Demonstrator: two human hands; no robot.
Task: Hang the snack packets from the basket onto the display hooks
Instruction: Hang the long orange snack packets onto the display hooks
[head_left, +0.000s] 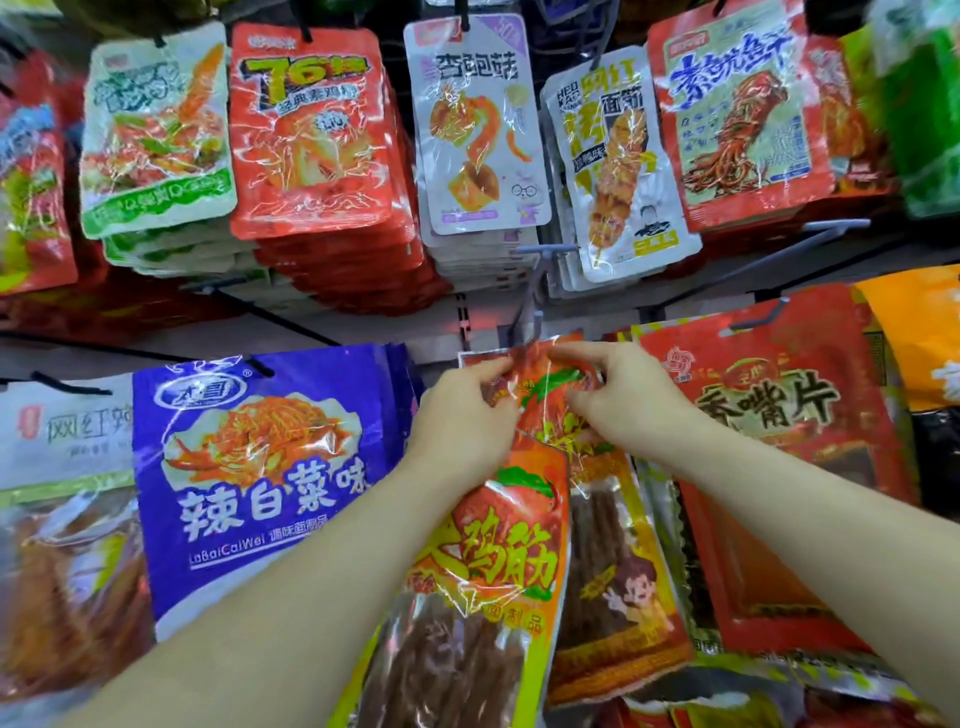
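Both of my hands hold the top of a red and orange snack packet (545, 395) just below a grey display hook (535, 291) in the middle of the rack. My left hand (462, 415) pinches its upper left edge. My right hand (618, 400) pinches the upper right edge, with the index finger stretched along the top. A second orange packet of brown sticks (498, 561) hangs lower, under my left wrist. Behind it is another like it (618, 571). No basket is in view.
A purple packet (260, 467) hangs to the left and a big red packet (779, 441) to the right. The upper row holds stacks of green, red, white and yellow packets (311, 130). A bare grey hook (810, 244) juts out at upper right.
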